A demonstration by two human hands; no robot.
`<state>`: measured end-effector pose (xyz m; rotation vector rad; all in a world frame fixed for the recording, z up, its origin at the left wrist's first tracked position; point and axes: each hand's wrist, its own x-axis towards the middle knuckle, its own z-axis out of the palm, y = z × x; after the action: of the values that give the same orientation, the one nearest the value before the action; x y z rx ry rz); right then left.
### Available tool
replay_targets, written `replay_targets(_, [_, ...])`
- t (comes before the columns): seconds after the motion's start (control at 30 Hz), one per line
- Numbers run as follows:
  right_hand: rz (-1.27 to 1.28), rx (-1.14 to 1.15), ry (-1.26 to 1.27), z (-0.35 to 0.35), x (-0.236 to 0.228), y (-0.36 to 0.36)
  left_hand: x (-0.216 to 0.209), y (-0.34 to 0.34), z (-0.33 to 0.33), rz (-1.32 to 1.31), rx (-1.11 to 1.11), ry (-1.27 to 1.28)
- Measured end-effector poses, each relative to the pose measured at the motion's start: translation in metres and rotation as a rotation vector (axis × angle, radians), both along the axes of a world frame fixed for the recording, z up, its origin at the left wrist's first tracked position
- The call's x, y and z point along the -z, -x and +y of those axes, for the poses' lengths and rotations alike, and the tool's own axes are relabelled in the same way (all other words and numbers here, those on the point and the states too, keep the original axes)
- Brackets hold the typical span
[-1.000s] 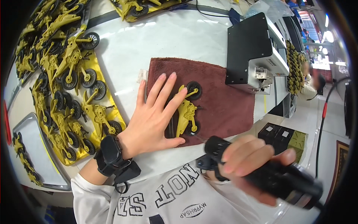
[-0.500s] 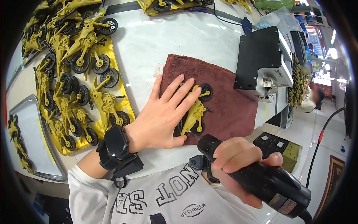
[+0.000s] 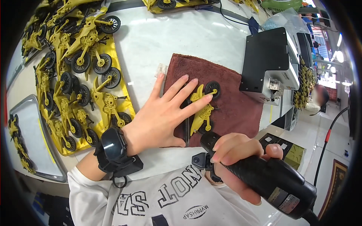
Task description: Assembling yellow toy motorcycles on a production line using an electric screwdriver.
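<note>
A yellow toy motorcycle (image 3: 201, 116) with black wheels lies on a folded maroon towel (image 3: 235, 101). My left hand (image 3: 158, 111) lies flat with its fingers spread, its palm at the towel's left edge and its index finger across the toy. Beside the thumb, a narrow dark piece (image 3: 187, 130) shows, partly covered by the hand. My right hand (image 3: 235, 150) is wrapped round a black corded electric screwdriver (image 3: 283, 184). The tool's nose points at the toy's lower end; I cannot tell whether the bit touches it.
Several similar motorcycles fill a yellow-lined tray (image 3: 126, 94) at left. A grey-rimmed tray (image 3: 37, 150) holds more at far left. A black and white box-shaped machine (image 3: 260, 56) stands right of the towel. A black compartmented box (image 3: 277, 145) is near the right hand.
The toy motorcycle has slid slightly right on the towel. My left index finger has stretched right with it. The screwdriver's nose stays near the toy's lower end, with a small tilt.
</note>
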<state>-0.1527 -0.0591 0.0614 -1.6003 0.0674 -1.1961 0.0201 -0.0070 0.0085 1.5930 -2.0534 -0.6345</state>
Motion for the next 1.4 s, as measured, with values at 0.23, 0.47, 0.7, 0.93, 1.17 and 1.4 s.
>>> replay_targets(0.23, [-0.089,0.042,-0.019,-0.005,0.001,0.001,-0.003,0.005,-0.004,0.056,-0.016,-0.023])
replay_targets(0.47, [0.006,-0.054,0.096,-0.006,0.010,0.001,0.003,0.012,0.000,0.085,-0.066,-0.025])
replay_targets(0.7, [0.058,0.009,0.194,0.000,0.009,-0.006,0.001,0.017,0.001,0.070,-0.128,0.028])
replay_targets(0.93, [0.084,-0.082,0.199,-0.009,0.006,-0.003,0.004,0.026,0.001,0.070,-0.162,0.051])
replay_targets(1.17, [-0.141,0.486,0.131,-0.047,-0.078,0.066,-0.006,0.032,-0.003,0.060,-0.220,0.104])
replay_targets(1.4, [0.011,0.960,0.105,-0.147,-0.069,0.067,-0.020,0.036,-0.002,0.002,-0.191,0.099])
